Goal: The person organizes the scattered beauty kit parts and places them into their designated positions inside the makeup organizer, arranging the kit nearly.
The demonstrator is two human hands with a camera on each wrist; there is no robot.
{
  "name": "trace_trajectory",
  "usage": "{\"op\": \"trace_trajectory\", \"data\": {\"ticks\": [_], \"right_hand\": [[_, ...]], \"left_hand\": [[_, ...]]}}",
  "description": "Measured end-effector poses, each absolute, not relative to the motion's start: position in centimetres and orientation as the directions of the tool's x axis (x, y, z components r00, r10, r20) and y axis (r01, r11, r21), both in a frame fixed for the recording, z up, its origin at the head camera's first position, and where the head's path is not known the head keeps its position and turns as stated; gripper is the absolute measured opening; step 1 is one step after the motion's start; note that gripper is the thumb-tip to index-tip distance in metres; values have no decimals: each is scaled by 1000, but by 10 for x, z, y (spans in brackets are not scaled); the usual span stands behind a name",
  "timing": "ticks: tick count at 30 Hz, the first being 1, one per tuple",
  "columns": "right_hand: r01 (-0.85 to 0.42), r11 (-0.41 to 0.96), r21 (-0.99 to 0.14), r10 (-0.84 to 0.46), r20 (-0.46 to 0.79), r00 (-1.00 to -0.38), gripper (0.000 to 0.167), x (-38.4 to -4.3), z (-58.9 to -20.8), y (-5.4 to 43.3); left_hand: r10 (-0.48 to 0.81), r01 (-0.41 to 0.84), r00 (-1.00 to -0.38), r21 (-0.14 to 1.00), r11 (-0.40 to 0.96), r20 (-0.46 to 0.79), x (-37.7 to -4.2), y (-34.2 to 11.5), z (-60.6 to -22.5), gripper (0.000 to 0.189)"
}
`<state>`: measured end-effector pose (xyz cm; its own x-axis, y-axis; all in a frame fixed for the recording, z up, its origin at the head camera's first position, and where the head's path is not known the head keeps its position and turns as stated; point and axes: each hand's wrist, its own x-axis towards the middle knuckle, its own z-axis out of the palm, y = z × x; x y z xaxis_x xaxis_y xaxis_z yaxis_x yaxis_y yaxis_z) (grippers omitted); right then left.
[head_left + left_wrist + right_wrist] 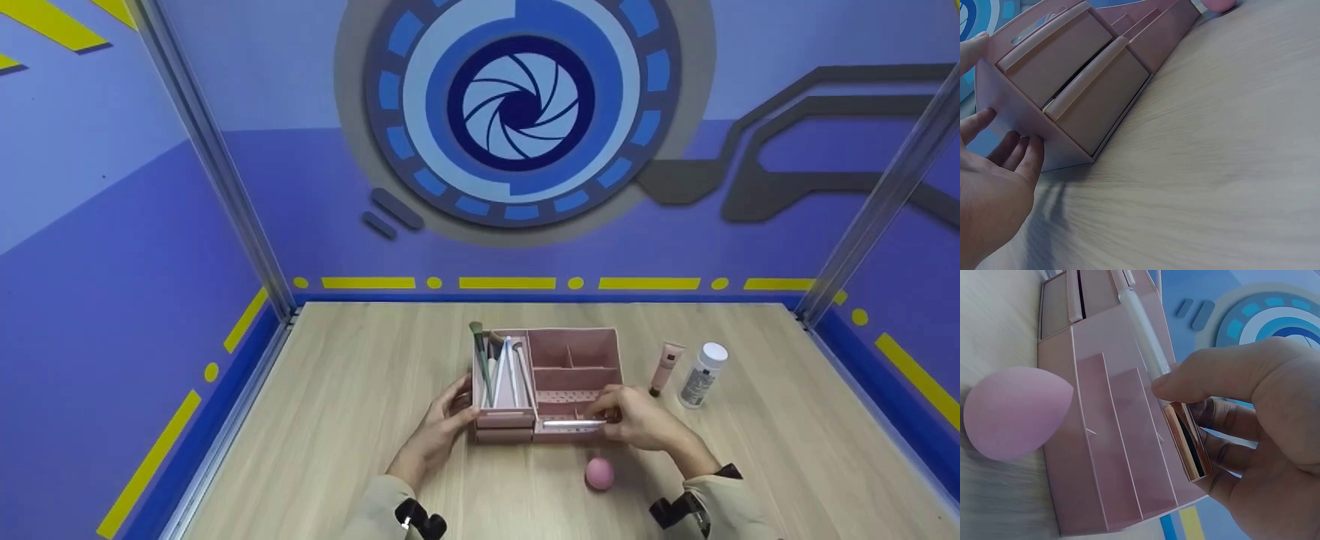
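A pink cosmetics organizer stands on the table, with upright makeup brushes in its left section and two drawers below. My left hand rests its fingertips against the organizer's left side, the thumb by the upper front edge. Between thumb and fingers, my right hand pinches a slim white cosmetic tube with a shiny rose-gold end. That tube lies crosswise over the low front compartments. A pink makeup sponge sits on the table in front of the organizer.
To the right of the organizer stand a small pink squeeze tube with a dark cap and a white-capped bottle. Blue panels border the wooden table at the back and both sides.
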<state>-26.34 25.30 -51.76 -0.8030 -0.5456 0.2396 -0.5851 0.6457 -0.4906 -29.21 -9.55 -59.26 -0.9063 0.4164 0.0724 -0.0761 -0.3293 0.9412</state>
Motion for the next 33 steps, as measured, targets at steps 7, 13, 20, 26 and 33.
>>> {"op": "trace_trajectory", "data": {"ticks": [7, 13, 20, 26, 33], "right_hand": [[-548, 675, -494, -515, 218, -829, 28, -269, -511, 256], [-520, 676, -521, -491, 208, -846, 28, -275, -507, 260], [-491, 688, -534, -468, 191, -863, 24, -282, -505, 264], [-496, 687, -530, -461, 209, -862, 26, -288, -503, 266], [-473, 699, -536, -424, 221, -878, 23, -296, -502, 264]], "left_hand": [[416, -97, -908, 940, -328, 51, -292, -96, -593, 77], [422, -92, -905, 943, -321, 55, -291, -97, -591, 77], [413, -94, -909, 944, -317, 48, -290, -97, -591, 77], [411, -95, -910, 943, -318, 47, -289, -97, -592, 77], [410, -94, -911, 946, -311, 44, -290, -97, -592, 78]]}}
